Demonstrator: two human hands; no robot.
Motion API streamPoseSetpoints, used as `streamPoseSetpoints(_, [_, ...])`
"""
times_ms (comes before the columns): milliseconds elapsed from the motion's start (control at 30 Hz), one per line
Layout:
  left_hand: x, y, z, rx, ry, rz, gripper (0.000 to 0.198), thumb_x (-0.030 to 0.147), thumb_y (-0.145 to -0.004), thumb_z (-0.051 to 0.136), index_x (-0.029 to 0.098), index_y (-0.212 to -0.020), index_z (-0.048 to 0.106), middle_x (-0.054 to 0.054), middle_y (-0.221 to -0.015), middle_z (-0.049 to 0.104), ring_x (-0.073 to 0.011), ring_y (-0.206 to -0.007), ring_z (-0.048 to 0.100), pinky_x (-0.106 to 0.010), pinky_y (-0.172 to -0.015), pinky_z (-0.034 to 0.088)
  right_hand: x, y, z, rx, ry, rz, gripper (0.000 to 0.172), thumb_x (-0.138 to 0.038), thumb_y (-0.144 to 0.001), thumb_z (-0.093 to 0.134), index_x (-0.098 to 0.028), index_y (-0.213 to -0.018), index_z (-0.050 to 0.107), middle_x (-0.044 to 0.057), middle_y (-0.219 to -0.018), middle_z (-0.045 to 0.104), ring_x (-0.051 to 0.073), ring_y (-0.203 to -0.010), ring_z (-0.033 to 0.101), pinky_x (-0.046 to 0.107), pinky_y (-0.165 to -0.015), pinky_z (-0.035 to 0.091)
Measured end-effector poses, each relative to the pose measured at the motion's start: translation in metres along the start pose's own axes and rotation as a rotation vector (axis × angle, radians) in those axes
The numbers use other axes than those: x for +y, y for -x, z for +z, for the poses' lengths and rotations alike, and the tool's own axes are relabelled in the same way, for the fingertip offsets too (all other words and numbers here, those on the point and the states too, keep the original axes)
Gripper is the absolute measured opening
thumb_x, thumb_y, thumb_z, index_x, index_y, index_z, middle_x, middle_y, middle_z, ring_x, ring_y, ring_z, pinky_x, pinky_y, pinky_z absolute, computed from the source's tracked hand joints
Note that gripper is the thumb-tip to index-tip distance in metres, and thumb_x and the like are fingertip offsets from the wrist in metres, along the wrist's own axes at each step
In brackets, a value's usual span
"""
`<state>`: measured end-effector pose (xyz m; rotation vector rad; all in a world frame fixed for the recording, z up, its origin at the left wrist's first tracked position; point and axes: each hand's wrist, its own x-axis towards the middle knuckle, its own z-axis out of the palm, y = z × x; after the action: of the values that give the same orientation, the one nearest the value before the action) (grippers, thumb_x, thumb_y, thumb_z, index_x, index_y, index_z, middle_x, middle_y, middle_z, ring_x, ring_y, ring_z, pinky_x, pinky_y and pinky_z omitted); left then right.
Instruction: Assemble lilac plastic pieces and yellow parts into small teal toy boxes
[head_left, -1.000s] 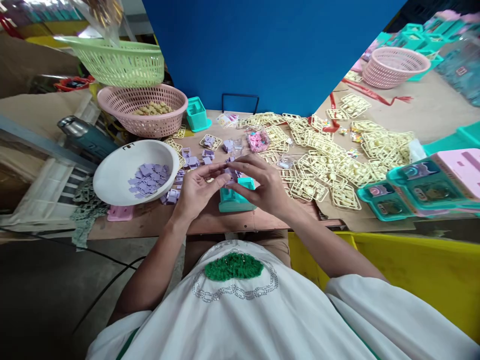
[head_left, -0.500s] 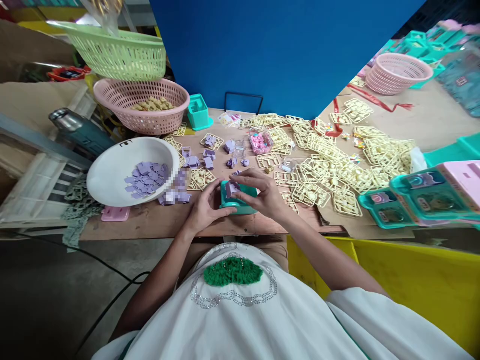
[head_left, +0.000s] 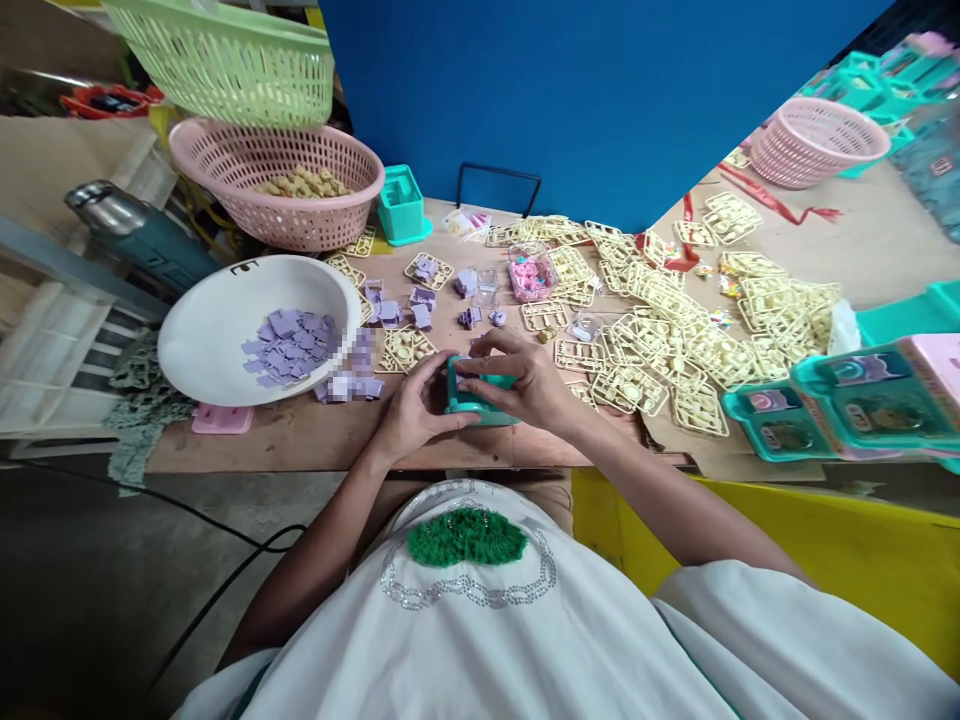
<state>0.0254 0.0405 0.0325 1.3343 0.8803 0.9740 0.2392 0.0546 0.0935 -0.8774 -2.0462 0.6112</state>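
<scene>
A small teal plastic box stands at the table's near edge between my two hands. My left hand is curled round its left end, fingers behind and thumb along the front. My right hand reaches over from the right, its fingers and thumb pressing a small purple plastic piece down into the left part of the box. The fingers hide most of that piece. Beyond the hands lie loose purple parts and a clear tub of pink pieces.
A white bowl with flat purple pieces stands at left, below stacked pink and green baskets. Cream part frames cover the right of the table. Teal-and-pink toy boxes lie far right. A blue panel rises behind.
The purple piece has gone lower into the teal box, and my right fingers have come down with it. My left hand keeps its hold. The whole view has shifted slightly.
</scene>
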Motion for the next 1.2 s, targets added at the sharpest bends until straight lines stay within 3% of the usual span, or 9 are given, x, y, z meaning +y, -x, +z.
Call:
streamPoseSetpoints(233, [-0.005, -0.001, -0.001, 0.025, -0.051, 0.030, 0.095, 0.049, -0.065, 0.102, 0.024, -0.148, 0.063, -0.014, -0.154, 0.063, -0.0352, -0.149, 0.059, -0.049, -0.131, 0.045, -0.004, 0.007, 0.009, 0.052, 0.021, 0.064, 0.023, -0.037, -0.104, 0.071, -0.023, -0.114, 0.086, 0.010, -0.102, 0.076, 0.019, -0.086, 0.074, 0.031, -0.073, 0.059])
streamPoseSetpoints(467, [-0.006, -0.002, -0.002, 0.024, -0.044, 0.036, 0.097, 0.053, -0.063, 0.103, 0.024, -0.147, 0.065, -0.014, -0.154, 0.063, -0.0355, -0.148, 0.059, -0.050, -0.132, 0.044, -0.007, -0.005, -0.028, -0.315, 0.130, -0.018, 0.033, -0.028, -0.104, 0.066, -0.018, -0.133, 0.078, 0.017, -0.120, 0.076, 0.024, -0.101, 0.076, 0.037, -0.087, 0.062])
streamPoseSetpoints(633, [-0.003, -0.002, -0.003, 0.015, -0.069, 0.021, 0.099, 0.053, -0.062, 0.103, 0.022, -0.147, 0.064, -0.015, -0.153, 0.063, -0.0348, -0.144, 0.063, -0.048, -0.128, 0.049, 0.004, -0.025, -0.043, -0.509, 0.154, -0.121, 0.029, -0.029, -0.106, 0.065, -0.016, -0.129, 0.079, 0.015, -0.111, 0.074, 0.022, -0.093, 0.073, 0.032, -0.083, 0.058])
streamPoseSetpoints(800, [0.001, -0.003, -0.005, 0.007, -0.084, 0.022, 0.097, 0.052, -0.062, 0.103, 0.022, -0.146, 0.065, -0.015, -0.155, 0.061, -0.0351, -0.146, 0.061, -0.046, -0.128, 0.049, 0.010, -0.044, -0.046, -0.645, 0.195, -0.264, 0.027, -0.022, -0.106, 0.065, -0.016, -0.129, 0.078, 0.014, -0.108, 0.070, 0.022, -0.096, 0.069, 0.031, -0.081, 0.054])
streamPoseSetpoints(967, [0.002, -0.003, -0.007, -0.008, -0.089, 0.034, 0.096, 0.055, -0.063, 0.102, 0.022, -0.146, 0.065, -0.014, -0.151, 0.063, -0.0334, -0.143, 0.064, -0.045, -0.126, 0.051, -0.004, -0.057, -0.049, -0.789, 0.337, -0.320, 0.022, -0.018, -0.105, 0.064, -0.009, -0.119, 0.078, 0.016, -0.107, 0.070, 0.023, -0.094, 0.066, 0.034, -0.078, 0.051])
streamPoseSetpoints(1067, [0.002, -0.004, -0.009, -0.019, -0.143, 0.067, 0.093, 0.054, -0.066, 0.101, 0.023, -0.146, 0.065, -0.013, -0.147, 0.066, -0.0329, -0.142, 0.064, -0.046, -0.125, 0.051, -0.011, -0.061, -0.048, -0.804, 0.325, -0.347, 0.024, -0.017, -0.109, 0.055, -0.011, -0.117, 0.077, 0.020, -0.122, 0.071, 0.026, -0.108, 0.066, 0.038, -0.088, 0.054])
streamPoseSetpoints(1200, [0.004, -0.006, -0.013, -0.049, -0.219, 0.081, 0.091, 0.049, -0.067, 0.101, 0.023, -0.146, 0.065, -0.013, -0.145, 0.067, -0.0329, -0.140, 0.065, -0.047, -0.123, 0.053, -0.011, -0.066, -0.046, -0.855, 0.169, -0.293, 0.025, -0.014, -0.107, 0.059, -0.023, -0.120, 0.078, 0.011, -0.130, 0.074, 0.024, -0.118, 0.068, 0.041, -0.102, 0.056])
